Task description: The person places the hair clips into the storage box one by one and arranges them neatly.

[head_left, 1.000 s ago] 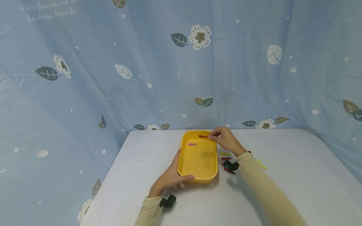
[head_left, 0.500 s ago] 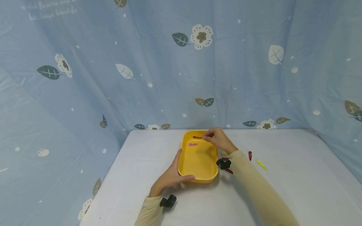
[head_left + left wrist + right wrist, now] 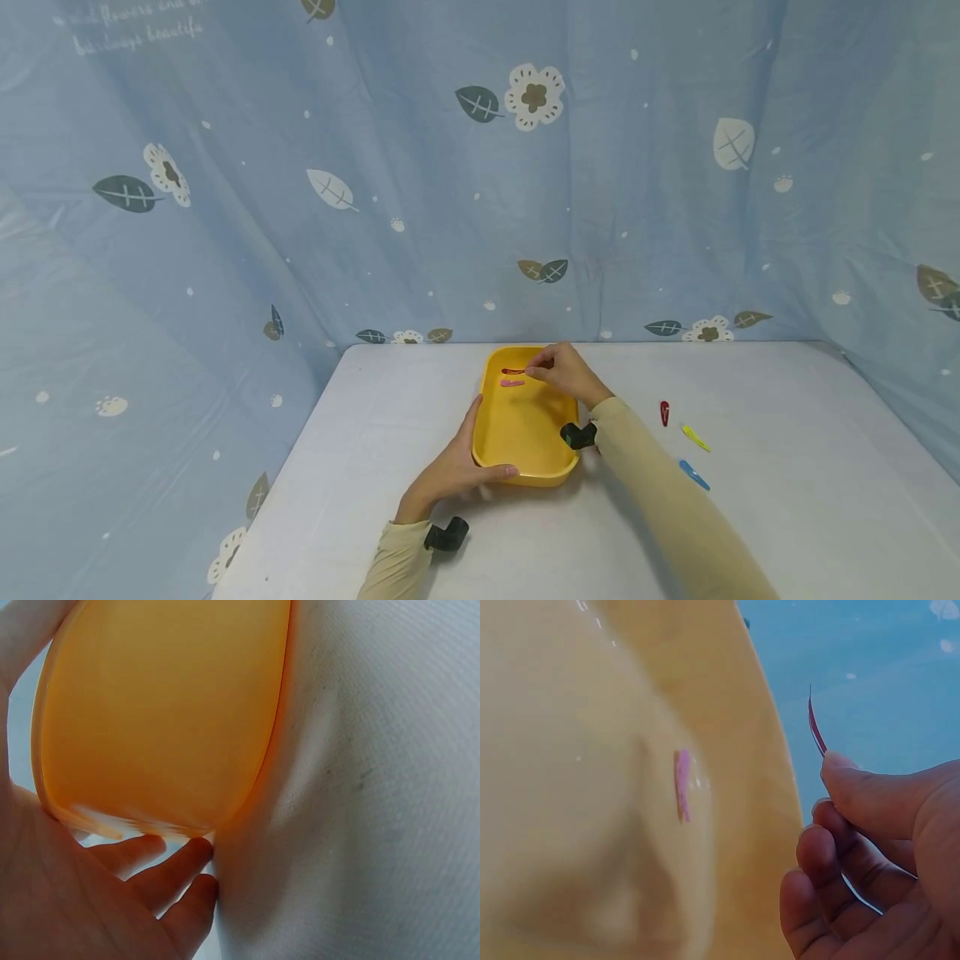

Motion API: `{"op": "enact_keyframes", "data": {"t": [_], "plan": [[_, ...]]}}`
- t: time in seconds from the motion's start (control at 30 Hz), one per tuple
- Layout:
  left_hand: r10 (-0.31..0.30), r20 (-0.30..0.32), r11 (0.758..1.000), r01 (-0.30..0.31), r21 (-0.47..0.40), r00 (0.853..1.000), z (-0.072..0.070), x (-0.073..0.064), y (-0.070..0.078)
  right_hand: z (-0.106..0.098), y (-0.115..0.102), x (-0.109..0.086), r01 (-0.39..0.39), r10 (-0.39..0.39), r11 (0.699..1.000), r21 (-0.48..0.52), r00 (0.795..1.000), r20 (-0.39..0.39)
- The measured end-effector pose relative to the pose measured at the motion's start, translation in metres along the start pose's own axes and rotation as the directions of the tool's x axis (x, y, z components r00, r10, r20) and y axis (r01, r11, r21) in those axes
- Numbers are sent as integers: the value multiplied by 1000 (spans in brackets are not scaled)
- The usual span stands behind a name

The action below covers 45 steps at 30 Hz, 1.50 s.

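A yellow plastic tray (image 3: 525, 437) stands on the white table. My left hand (image 3: 448, 468) grips its near left corner, thumb along the near rim; in the left wrist view the other fingers (image 3: 172, 874) lie against the tray's outer wall. Over the far end of the tray, my right hand (image 3: 564, 373) pinches a red snap hair clip (image 3: 513, 372) between thumb and fingertips. That red clip (image 3: 817, 733) points upward from the fingertips in the right wrist view. Just below it in the head view, a pink hair clip (image 3: 512, 383) lies on the tray floor.
To the right of my right forearm, a dark red hair clip (image 3: 664, 413), a yellow one (image 3: 696, 438) and a blue one (image 3: 694, 474) lie spread on the table (image 3: 795, 450). A blue patterned curtain (image 3: 420, 167) hangs behind the table.
My right hand has carried the red clip left and slightly nearer, over the tray. Its sleeve now hides clips beside the tray and uncovers the blue one. The left hand keeps its hold.
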State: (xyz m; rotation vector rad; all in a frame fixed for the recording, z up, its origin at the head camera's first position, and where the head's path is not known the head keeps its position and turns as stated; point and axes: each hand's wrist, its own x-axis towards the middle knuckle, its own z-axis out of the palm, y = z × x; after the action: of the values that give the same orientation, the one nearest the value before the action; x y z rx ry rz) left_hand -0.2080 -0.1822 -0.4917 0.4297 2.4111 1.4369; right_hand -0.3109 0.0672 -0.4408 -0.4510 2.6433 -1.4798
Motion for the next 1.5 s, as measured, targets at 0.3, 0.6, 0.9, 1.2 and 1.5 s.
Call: {"op": "enact_keyframes", "data": {"t": [0.3,0.6,0.9,1.2,1.5], "plan": [[-4,4,1000,4,-1,1000,0,1,-2,6,1,7,-15,15,1000,-6,1000,16],[-18,7,1000,18,7,1000,-1,0,-2,14,4,14,-67,68,997,-32,997,25],[-19,13,1000,19,9,1000,0,0,-1,21,6,18,-135,137,987,-88,990,16],[-22,11,1000,22,0,1000,0,-1,-3,27,5,16,-138,141,984,-115,990,20],[-16,4,1000,16,8,1000,0,-1,-1,34,13,20,-141,147,986,-93,987,60]]}}
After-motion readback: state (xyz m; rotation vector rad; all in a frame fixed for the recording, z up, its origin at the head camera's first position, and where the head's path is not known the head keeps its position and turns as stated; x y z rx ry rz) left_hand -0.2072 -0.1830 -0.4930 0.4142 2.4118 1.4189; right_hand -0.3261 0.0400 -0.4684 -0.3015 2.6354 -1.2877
